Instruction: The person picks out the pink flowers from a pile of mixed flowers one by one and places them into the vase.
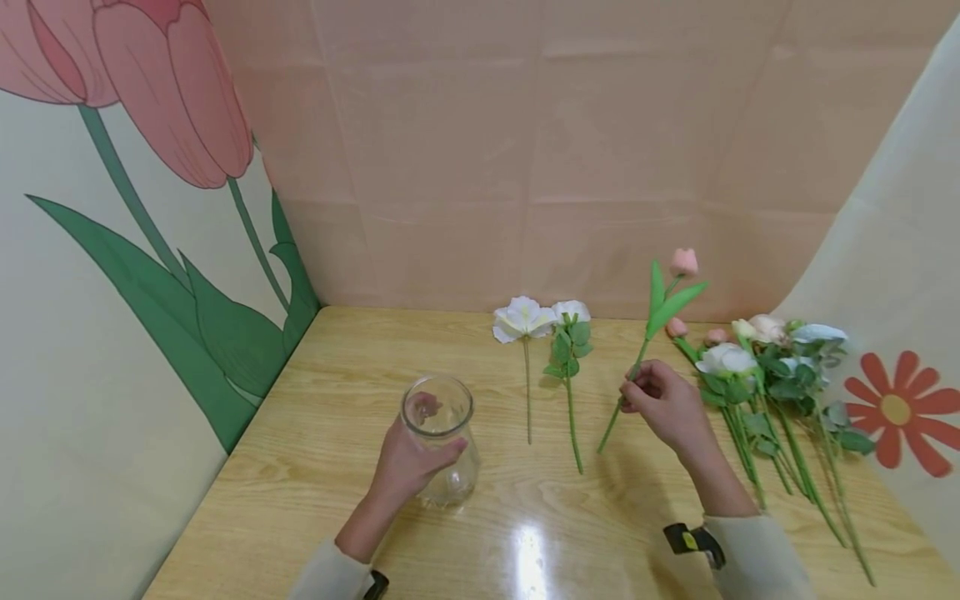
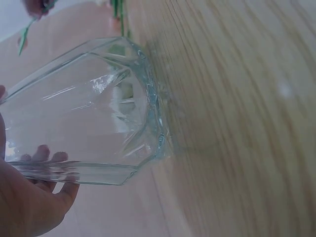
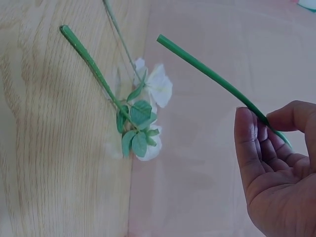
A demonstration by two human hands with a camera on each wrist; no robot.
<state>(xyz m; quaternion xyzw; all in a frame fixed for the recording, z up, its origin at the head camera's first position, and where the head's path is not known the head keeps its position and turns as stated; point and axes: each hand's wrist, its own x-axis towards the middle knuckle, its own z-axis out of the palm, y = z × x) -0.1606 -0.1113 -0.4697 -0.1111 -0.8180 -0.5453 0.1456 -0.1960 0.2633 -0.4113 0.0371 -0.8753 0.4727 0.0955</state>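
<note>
Around the upper part of a clear glass vase with a round rim and faceted lower body [image 1: 459,475], my left hand [image 1: 411,467] is curling, grasping the glass with the thumb lying across the near side and the fingers reaching round the far side. The vase is standing roughly upright over a pale, wood-grained table [image 1: 315,400]; I cannot tell whether its base is fully touching the surface.

To the right of the vase and well apart from it, my right hand [image 1: 667,412] is pinching the thin green stem of a pink artificial tulip with two long green leaves [image 1: 667,310] between thumb and fingers. I am holding this tulip above the table, its bloom pointing up and away from me, its cut end slanting down toward the vase's side.

Between the vase and the tulip, and farther from me, a white, broad-petalled flower on a thin stem [image 1: 523,318] is lying beside a white flower with rounded green leaves [image 1: 562,348]. Far to the right of the vase, a loose heap of white, cream and pink flowers with green stems [image 1: 783,385] is resting on the table. Beyond the vase, a creased, dusty-pink cloth backdrop [image 1: 600,150] is hanging.
</note>
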